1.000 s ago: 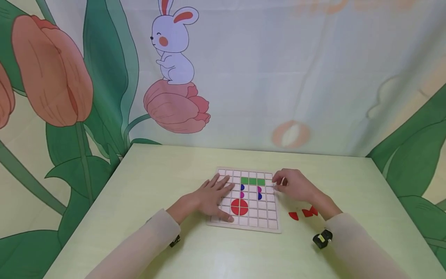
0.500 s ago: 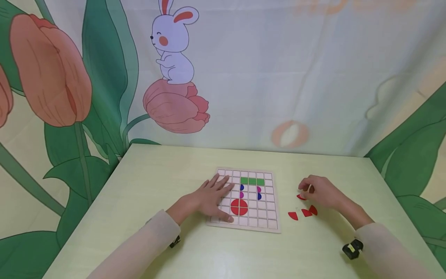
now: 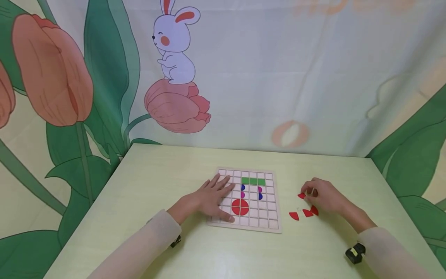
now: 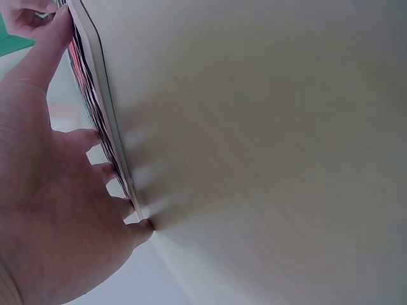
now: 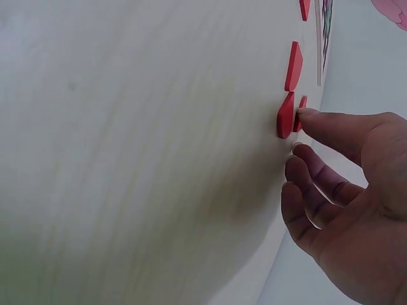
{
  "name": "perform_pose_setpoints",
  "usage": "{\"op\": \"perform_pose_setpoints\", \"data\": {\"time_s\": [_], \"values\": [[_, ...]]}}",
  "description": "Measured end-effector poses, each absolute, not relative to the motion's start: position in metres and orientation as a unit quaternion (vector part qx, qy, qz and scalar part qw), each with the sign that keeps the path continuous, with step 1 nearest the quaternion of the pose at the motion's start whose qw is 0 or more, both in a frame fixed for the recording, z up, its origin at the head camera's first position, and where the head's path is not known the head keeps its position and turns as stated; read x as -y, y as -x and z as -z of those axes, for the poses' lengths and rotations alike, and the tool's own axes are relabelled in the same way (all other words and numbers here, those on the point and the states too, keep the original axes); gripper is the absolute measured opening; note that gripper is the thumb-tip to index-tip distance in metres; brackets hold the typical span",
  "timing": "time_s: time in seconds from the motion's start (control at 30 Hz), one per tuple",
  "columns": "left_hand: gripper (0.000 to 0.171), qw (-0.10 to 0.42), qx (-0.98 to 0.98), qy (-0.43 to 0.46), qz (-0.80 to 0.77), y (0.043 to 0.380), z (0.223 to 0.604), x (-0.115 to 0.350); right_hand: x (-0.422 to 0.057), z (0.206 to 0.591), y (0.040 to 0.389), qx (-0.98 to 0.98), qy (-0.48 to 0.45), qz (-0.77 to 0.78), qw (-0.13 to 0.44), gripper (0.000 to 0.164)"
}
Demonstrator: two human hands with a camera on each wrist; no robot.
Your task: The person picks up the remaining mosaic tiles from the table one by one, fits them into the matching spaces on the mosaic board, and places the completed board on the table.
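My left hand (image 3: 212,197) lies with spread fingers on the left part of a white gridded board (image 3: 263,223); its thumb and fingertips reach the board (image 4: 105,108) in the left wrist view. Four-part red circle pieces (image 3: 240,207) sit in the grid, below a green row (image 3: 253,181) and small blue and magenta half-discs. To the right of the board, my right hand (image 3: 322,195) pinches a red quarter-circle piece (image 3: 301,196) at the table. In the right wrist view the thumb is on that piece (image 5: 301,117); the index finger is hidden.
Loose red quarter-circle pieces lie on the table (image 3: 167,170) close to the right hand: one piece (image 3: 294,216) near the board, another piece (image 3: 307,213), and a third piece (image 3: 314,210). A printed curtain (image 3: 244,77) hangs behind the table's far edge.
My right hand has moved from the board's right edge to the red piece on the right, then slightly nearer. More of that piece shows now. My left hand has stayed on the board.
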State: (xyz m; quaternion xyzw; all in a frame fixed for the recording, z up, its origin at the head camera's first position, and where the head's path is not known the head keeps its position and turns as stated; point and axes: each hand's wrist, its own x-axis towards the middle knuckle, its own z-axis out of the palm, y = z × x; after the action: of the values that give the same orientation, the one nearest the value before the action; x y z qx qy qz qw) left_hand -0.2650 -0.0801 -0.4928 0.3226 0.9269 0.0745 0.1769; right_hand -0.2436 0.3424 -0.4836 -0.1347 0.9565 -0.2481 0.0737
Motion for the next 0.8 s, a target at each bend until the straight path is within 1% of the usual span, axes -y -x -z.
{"op": "perform_pose_setpoints", "data": {"time_s": [0.17,0.4,0.5,0.6,0.73,0.8], "values": [[0.122,0.177,-0.927,-0.323,-0.075,0.265,0.494,0.08,-0.341,0.485,0.243,-0.955,0.125,0.255,0.081,0.011],[0.123,0.171,-0.927,-0.326,-0.075,0.267,0.497,0.08,-0.342,0.489,0.243,-0.953,0.106,0.269,0.089,0.014],[0.123,0.17,-0.927,-0.325,-0.075,0.267,0.497,0.079,-0.34,0.488,0.243,-0.953,0.1,0.272,0.09,0.013],[0.123,0.171,-0.927,-0.325,-0.074,0.267,0.497,0.08,-0.334,0.484,0.244,-0.952,0.105,0.276,0.076,0.01],[0.123,0.172,-0.927,-0.325,-0.072,0.267,0.496,0.08,-0.322,0.475,0.243,-0.947,0.121,0.295,0.045,0.014],[0.123,0.172,-0.927,-0.325,-0.071,0.267,0.495,0.08,-0.315,0.472,0.244,-0.941,0.129,0.31,0.035,0.012]]}}
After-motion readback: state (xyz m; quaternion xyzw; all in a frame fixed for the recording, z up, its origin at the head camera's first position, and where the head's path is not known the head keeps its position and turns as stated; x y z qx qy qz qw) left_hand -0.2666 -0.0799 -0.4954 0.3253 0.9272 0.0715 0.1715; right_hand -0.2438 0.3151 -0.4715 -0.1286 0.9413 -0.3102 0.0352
